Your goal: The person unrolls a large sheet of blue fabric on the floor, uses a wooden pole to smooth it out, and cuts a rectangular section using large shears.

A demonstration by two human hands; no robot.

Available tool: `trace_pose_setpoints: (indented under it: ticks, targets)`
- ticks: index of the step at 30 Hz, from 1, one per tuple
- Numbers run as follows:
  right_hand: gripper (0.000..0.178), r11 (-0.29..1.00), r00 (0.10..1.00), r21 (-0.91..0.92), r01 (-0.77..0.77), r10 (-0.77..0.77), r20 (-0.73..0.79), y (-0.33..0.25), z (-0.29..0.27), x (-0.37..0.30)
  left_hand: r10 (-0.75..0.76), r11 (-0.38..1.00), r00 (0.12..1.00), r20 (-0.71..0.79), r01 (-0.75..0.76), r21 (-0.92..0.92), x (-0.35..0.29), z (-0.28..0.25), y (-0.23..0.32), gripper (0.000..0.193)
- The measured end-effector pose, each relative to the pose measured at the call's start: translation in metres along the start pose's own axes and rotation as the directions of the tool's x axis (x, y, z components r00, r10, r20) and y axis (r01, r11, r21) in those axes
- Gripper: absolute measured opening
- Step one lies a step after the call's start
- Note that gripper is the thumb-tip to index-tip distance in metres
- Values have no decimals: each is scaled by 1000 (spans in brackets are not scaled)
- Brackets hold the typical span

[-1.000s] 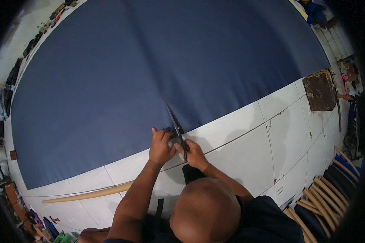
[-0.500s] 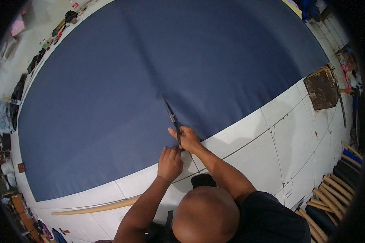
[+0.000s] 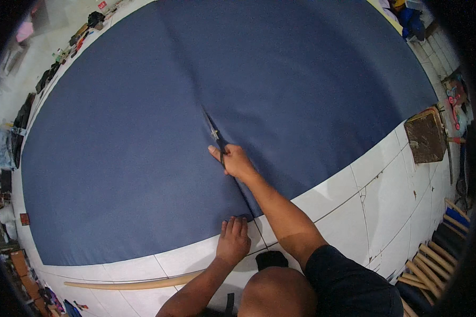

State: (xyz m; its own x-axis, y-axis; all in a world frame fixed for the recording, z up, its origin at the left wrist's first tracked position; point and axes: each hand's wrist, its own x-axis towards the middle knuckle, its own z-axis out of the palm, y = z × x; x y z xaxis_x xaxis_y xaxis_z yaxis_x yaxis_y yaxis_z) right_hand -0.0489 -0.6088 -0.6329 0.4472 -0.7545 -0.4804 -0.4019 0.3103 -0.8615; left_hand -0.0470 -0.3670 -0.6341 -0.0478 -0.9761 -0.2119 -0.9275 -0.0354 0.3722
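A large dark blue sheet of fabric or vinyl (image 3: 111, 137) is spread over the white tiled floor. My right hand (image 3: 235, 161) is wrapped round the handles of a pair of black-handled scissors (image 3: 213, 128), whose blades point away from me at the sheet, their tips at its surface. Behind the scissors a dark slit (image 3: 241, 194) runs back to the sheet's near edge. Just left of that slit, my left hand (image 3: 235, 239) rests with its fingers stretched onto the near edge; its thumb is hidden.
A long pale wooden pole or tube (image 3: 137, 284) lies on the floor near left. To the right stand a worn brown square board (image 3: 427, 138) and several pale tubes with dark rolls (image 3: 428, 264). Assorted items line the left wall, among them a clear plastic bag (image 3: 4, 145).
My right hand and the scissors have moved forward, away from me, lengthening the slit behind them. My left hand stays at the near edge, now well apart from the right.
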Motion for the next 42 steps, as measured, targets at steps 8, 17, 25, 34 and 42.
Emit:
trace_pose_setpoints:
  ticks: [8, 17, 25, 34, 42]
  targets:
    - [59, 999, 999, 28, 35, -35, 4, -1, 18, 44, -30, 999, 999, 34, 31, -43, 2, -5, 0, 54]
    - [62, 995, 993, -10, 101, -102, -54, -58, 24, 149, -16, 995, 996, 90, 24, -96, 5, -10, -3, 57]
    - [68, 998, 999, -38, 52, -53, -14, -92, 30, 209, 4, 996, 993, 117, 6, -86, 3, -7, -6, 57]
    - [60, 995, 995, 3, 99, -99, 0, -95, 33, 260, -297, 891, 925, 237, 358, -278, 93, -86, -53, 49]
    - [57, 993, 998, 108, 47, -51, 35, -108, 41, 255, -416, 862, 691, -591, 507, -13, 292, -117, -223, 62]
